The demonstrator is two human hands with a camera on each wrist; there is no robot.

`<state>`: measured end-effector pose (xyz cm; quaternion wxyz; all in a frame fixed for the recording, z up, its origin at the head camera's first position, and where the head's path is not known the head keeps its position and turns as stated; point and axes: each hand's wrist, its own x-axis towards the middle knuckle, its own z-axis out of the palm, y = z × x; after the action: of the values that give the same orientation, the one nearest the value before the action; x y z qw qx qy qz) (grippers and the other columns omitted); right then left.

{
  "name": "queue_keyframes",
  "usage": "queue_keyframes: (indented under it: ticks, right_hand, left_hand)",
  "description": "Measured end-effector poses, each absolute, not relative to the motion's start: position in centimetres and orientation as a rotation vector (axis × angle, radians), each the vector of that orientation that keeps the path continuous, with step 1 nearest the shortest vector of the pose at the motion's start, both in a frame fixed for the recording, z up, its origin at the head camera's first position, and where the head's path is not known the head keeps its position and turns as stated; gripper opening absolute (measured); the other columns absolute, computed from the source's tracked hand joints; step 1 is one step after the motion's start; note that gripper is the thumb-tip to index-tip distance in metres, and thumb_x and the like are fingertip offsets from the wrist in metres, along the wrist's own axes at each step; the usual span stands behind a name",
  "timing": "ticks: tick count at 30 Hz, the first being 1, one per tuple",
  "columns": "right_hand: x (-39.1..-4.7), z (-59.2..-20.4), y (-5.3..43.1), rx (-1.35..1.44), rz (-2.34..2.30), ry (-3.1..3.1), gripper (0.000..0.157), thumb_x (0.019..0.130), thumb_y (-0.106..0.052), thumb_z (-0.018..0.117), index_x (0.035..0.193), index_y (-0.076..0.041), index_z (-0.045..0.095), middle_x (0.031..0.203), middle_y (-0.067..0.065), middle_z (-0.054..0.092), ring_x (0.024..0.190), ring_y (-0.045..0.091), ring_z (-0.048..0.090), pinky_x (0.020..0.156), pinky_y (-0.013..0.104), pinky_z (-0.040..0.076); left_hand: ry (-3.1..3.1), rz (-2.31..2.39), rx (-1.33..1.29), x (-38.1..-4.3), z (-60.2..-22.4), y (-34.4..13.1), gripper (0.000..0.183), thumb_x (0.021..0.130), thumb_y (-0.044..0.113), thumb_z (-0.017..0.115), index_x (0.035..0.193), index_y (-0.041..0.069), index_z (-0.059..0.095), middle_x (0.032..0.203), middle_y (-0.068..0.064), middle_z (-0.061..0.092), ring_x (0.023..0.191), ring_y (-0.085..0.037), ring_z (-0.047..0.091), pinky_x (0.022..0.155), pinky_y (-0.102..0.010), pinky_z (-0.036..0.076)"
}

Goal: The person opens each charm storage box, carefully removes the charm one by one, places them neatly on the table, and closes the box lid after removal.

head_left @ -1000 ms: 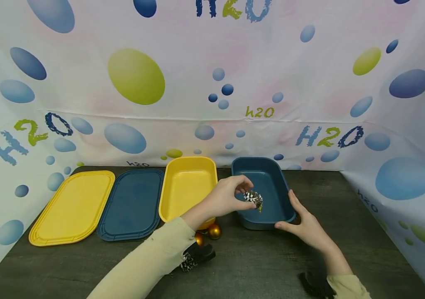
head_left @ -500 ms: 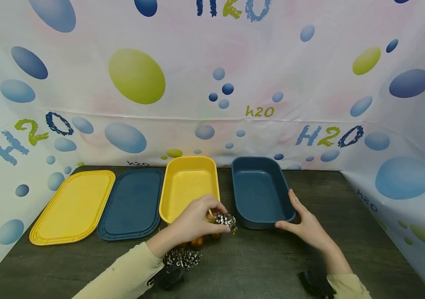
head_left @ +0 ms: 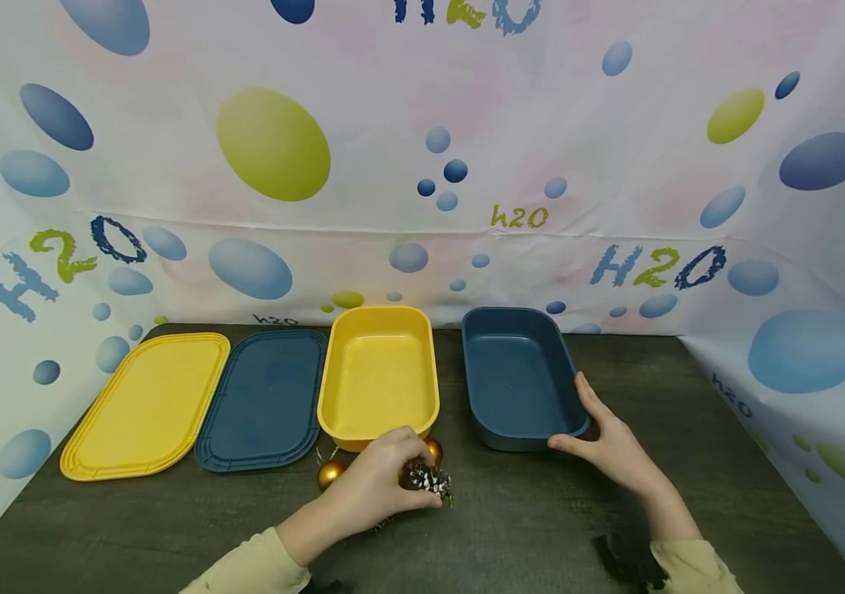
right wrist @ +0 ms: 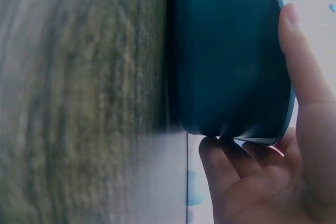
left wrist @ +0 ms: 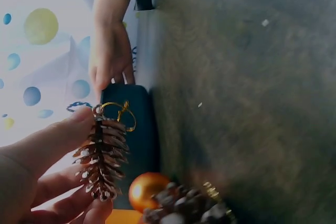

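While the left hand holds a pine cone just in front of the yellow container, the right hand is set at the near right corner of the blue container; left fingers and thumb are clamped on the cone's two ends, its gold loop hanging free; right fingers bear on the container's side, thumb at the rim; height of the cone above the desk cannot be told; one gold ball lies left of the left hand, another just beyond the cone; a second cone shows blurred in the left wrist view. Risks, in judgement: a low sweep of the left hand could set the balls rolling; the loose loop could snag on neighbouring ornaments; a slackened end-to-end pinch could drop the cone; uneven pressure from the right hand could skew the blue container.
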<state>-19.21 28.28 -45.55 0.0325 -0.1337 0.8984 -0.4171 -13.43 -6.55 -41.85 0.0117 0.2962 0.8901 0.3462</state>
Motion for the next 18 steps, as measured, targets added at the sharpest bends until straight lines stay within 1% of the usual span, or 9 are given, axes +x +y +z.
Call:
queue_keyframes:
  ticks: [5, 10, 18]
  right_hand:
    - [-19.3, -45.6, 28.3, -0.415, -1.288, 2.762, 0.104, 0.084, -0.037, 0.074, 0.154, -0.023, -0.001, 0.159, 0.007, -0.002, 0.14, 0.044, 0.013, 0.097, 0.06, 0.038]
    - [-19.2, -45.6, 28.3, -0.412, -1.295, 2.756, 0.104, 0.084, -0.038, 0.074, 0.154, -0.024, -0.002, 0.159, 0.006, -0.003, 0.14, 0.044, 0.012, 0.098, 0.061, 0.037]
    - [-19.2, -45.6, 28.3, -0.41, -1.28, 2.769, 0.104, 0.083, -0.038, 0.074, 0.154, -0.023, -0.001, 0.159, 0.005, -0.003, 0.14, 0.044, 0.012, 0.098, 0.061, 0.037]
  left_hand:
    - [2.818, 0.994, 0.931, -13.0, -42.5, -6.4, 0.029, 0.073, 0.028, 0.085, 0.087, 0.016, 0.063, 0.084, 0.011, 0.048, 0.077, -0.006, 0.045, 0.069, -0.022, 0.043]
    - [2.849, 0.94, 0.975, -12.7, -43.0, -6.2, 0.03, 0.071, 0.029, 0.086, 0.085, 0.015, 0.064, 0.085, 0.01, 0.05, 0.079, -0.006, 0.047, 0.071, -0.024, 0.045]
    - [2.876, 0.879, 0.986, -12.7, -43.8, -5.8, 0.03, 0.069, 0.03, 0.086, 0.084, 0.014, 0.067, 0.082, 0.011, 0.051, 0.078, -0.005, 0.047, 0.071, -0.023, 0.046]
